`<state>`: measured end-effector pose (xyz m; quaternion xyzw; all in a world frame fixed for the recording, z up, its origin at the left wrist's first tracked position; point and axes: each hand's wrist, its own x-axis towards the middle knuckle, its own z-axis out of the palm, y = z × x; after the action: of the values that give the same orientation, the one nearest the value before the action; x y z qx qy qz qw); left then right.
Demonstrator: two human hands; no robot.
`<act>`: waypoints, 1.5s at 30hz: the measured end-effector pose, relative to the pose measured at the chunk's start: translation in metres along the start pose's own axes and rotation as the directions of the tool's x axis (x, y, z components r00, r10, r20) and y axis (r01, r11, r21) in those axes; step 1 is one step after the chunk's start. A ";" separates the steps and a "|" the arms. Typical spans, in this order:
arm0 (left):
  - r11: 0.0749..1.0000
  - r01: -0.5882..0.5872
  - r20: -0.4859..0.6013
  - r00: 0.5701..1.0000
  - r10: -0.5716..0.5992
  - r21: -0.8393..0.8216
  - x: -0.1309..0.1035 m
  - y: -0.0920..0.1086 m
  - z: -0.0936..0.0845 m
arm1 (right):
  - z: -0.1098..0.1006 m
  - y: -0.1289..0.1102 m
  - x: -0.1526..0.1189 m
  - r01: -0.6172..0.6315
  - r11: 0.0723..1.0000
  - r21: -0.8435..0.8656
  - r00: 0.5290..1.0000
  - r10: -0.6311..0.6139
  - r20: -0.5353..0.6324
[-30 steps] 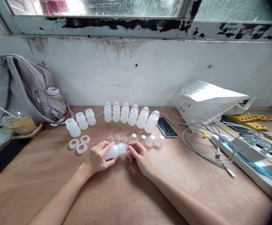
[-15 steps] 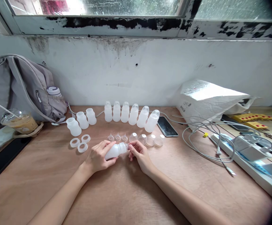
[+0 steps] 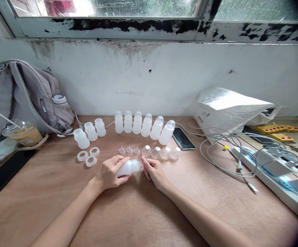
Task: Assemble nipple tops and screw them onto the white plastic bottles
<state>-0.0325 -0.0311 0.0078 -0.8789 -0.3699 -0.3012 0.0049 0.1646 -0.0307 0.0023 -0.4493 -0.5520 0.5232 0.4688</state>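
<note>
My left hand (image 3: 113, 171) is wrapped around a white baby bottle (image 3: 124, 168), which lies tilted on its side with its mouth to the right. A ring collar (image 3: 135, 165) sits on the bottle's neck. At that end, the fingertips of my right hand (image 3: 152, 170) are pinched on a clear bottle nipple (image 3: 140, 164), partly hidden by them. Just beyond my hands lie three clear nipples (image 3: 129, 150) and several clear dome caps (image 3: 156, 153) in a row.
Several capped bottles (image 3: 137, 122) stand along the back. Three uncapped bottles (image 3: 90, 131) and three ring collars (image 3: 90, 161) are to the left. Around them are a phone (image 3: 183, 138), tangled cables (image 3: 210, 161), a power strip (image 3: 269, 180), an iced drink (image 3: 24, 135) and a backpack (image 3: 28, 92).
The bottle and my left hand have shifted slightly to the right. My right fingers have changed their angle at the bottle's mouth, and the neck end shows more clearly.
</note>
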 end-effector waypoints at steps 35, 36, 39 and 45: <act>0.998 0.067 -0.069 0.995 -0.066 0.004 0.000 0.004 0.002 | -0.005 0.003 -0.005 0.003 0.993 0.119 0.964 -0.034 0.263; 0.998 0.066 -0.067 0.996 -0.065 0.006 0.000 0.003 0.002 | -0.004 0.003 -0.005 0.000 0.991 0.135 0.969 -0.033 0.245; 0.999 0.049 -0.054 0.997 -0.049 -0.002 0.001 0.003 0.004 | -0.003 0.003 -0.006 0.020 0.990 0.139 0.979 -0.048 0.199; 0.998 0.044 -0.009 0.999 -0.045 -0.036 0.000 0.004 0.004 | -0.004 0.000 -0.004 0.058 0.997 -0.047 0.973 -0.046 0.225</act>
<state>-0.0276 -0.0324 0.0052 -0.8689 -0.3837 -0.3123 -0.0159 0.1695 -0.0343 0.0021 -0.3853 -0.6265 0.5431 0.4051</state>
